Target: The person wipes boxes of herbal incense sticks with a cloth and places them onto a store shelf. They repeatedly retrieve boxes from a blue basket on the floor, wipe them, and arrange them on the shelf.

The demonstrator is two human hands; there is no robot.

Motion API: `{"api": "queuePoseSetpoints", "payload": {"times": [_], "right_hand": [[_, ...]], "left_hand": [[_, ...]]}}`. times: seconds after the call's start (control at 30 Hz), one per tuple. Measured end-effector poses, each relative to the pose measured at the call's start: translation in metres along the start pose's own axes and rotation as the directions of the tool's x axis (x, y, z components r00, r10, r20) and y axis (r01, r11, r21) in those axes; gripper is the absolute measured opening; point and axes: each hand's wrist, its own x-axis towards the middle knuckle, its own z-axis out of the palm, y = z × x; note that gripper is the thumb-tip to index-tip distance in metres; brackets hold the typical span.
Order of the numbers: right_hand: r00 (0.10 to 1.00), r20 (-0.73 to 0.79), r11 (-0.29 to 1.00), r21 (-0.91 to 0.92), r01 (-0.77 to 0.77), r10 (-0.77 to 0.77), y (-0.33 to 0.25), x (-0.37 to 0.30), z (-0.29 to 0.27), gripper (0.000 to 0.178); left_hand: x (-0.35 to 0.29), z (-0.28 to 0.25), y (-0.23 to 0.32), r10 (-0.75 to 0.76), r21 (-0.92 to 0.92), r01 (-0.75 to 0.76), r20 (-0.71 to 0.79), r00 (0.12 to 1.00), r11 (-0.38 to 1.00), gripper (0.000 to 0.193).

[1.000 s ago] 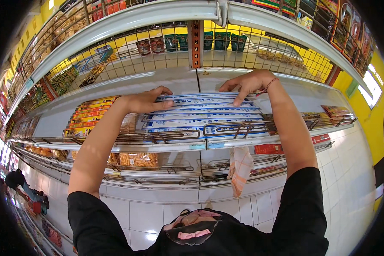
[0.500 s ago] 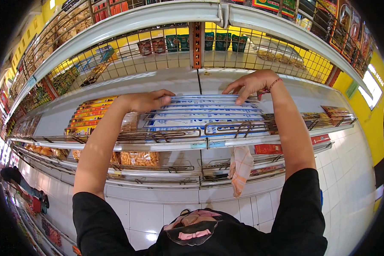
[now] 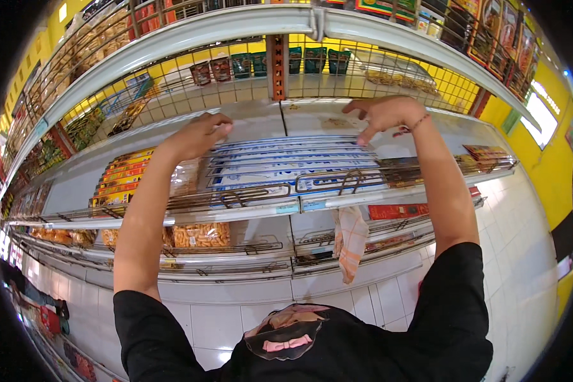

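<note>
A row of flat blue-and-white packs point(image 3: 286, 167) leans in overlapping layers on the middle shelf, behind a low wire rail. Just off the row's far left corner is my left hand point(image 3: 198, 135), its fingers stretched and thumb apart, with nothing in it. My right hand point(image 3: 389, 116) hovers by the far right corner, fingers spread and thumb pointing down close to the packs' edge; whether the thumb touches them I cannot tell. Yellow-and-red packs point(image 3: 118, 179) stand in a similar row left of my left forearm, with clear-wrapped packs point(image 3: 184, 177) between the two rows.
The wire rail point(image 3: 248, 191) runs along the shelf's front edge. An orange-and-white checked cloth point(image 3: 350, 245) hangs below it. Bagged snacks point(image 3: 202, 234) lie on the lower shelf. A white upper shelf edge point(image 3: 235, 24) crosses overhead, and wire mesh point(image 3: 388, 73) backs the shelf.
Both hands have come away from the blue-and-white packs: the left moved left and back, the right lifted slightly. The view has shifted a little to the right.
</note>
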Motion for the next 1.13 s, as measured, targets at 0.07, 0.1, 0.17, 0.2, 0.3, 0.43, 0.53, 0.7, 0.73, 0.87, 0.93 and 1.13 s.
{"api": "queuePoseSetpoints", "payload": {"times": [0.07, 0.1, 0.17, 0.2, 0.3, 0.43, 0.53, 0.7, 0.73, 0.87, 0.93, 1.13], "right_hand": [[0.999, -0.019, 0.992, -0.119, -0.027, 0.025, 0.0, -0.022, 0.0, 0.087], [1.0, -0.011, 0.993, -0.118, -0.016, 0.015, 0.0, -0.032, 0.003, 0.088], [1.0, -0.004, 0.989, -0.15, -0.009, 0.008, 0.007, -0.047, 0.015, 0.087], [1.0, -0.006, 0.99, -0.137, -0.031, 0.031, 0.01, -0.053, 0.021, 0.086], [1.0, -0.008, 0.994, -0.105, -0.016, 0.016, 0.008, -0.052, 0.033, 0.084], [1.0, 0.001, 0.999, -0.048, 0.023, -0.023, 0.008, -0.046, 0.036, 0.083], [0.999, 0.032, 0.998, 0.061, 0.024, -0.026, 0.016, -0.046, 0.036, 0.082], [0.998, -0.024, 0.984, 0.165, 0.069, -0.066, 0.029, -0.045, 0.036, 0.076], [0.994, -0.09, 0.989, 0.128, 0.07, -0.059, 0.023, -0.05, 0.036, 0.074], [0.8, -0.59, 0.954, 0.165, 0.25, -0.108, 0.027, -0.08, 0.058, 0.061], [0.66, -0.751, 0.921, 0.256, 0.293, -0.001, 0.006, -0.108, 0.073, 0.048], [0.498, -0.769, 0.724, 0.599, 0.342, 0.401, 0.016, -0.157, 0.176, 0.03]], "left_hand": [[-0.014, -0.01, 0.006, 0.003, 0.119, 0.015, -0.144, 0.99, 0.993, 0.036], [-0.021, -0.016, 0.015, -0.077, 0.115, 0.088, -0.096, 0.992, 0.989, 0.034], [-0.033, -0.026, 0.041, -0.218, 0.117, 0.215, 0.011, 0.976, 0.97, 0.031], [-0.035, -0.023, 0.048, -0.2, 0.13, 0.194, 0.034, 0.979, 0.972, 0.031], [-0.052, -0.012, 0.053, -0.168, 0.169, 0.154, 0.069, 0.983, 0.973, 0.03], [-0.059, -0.004, 0.044, -0.059, 0.211, 0.049, 0.042, 0.997, 0.976, 0.03], [-0.059, -0.005, 0.049, -0.072, 0.201, 0.06, 0.052, 0.996, 0.978, 0.03], [-0.065, -0.004, 0.045, -0.043, 0.203, 0.035, 0.034, 0.998, 0.978, 0.029], [-0.067, -0.004, 0.047, -0.068, 0.182, 0.067, 0.001, 0.998, 0.981, 0.029], [-0.084, 0.0, 0.072, 0.044, 0.152, -0.001, -0.283, 0.958, 0.988, 0.03], [-0.105, 0.007, 0.083, 0.142, 0.177, -0.064, -0.472, 0.87, 0.982, 0.031], [-0.145, 0.067, 0.066, 0.19, -0.357, -0.399, -0.499, 0.846, 0.845, 0.042]]}}
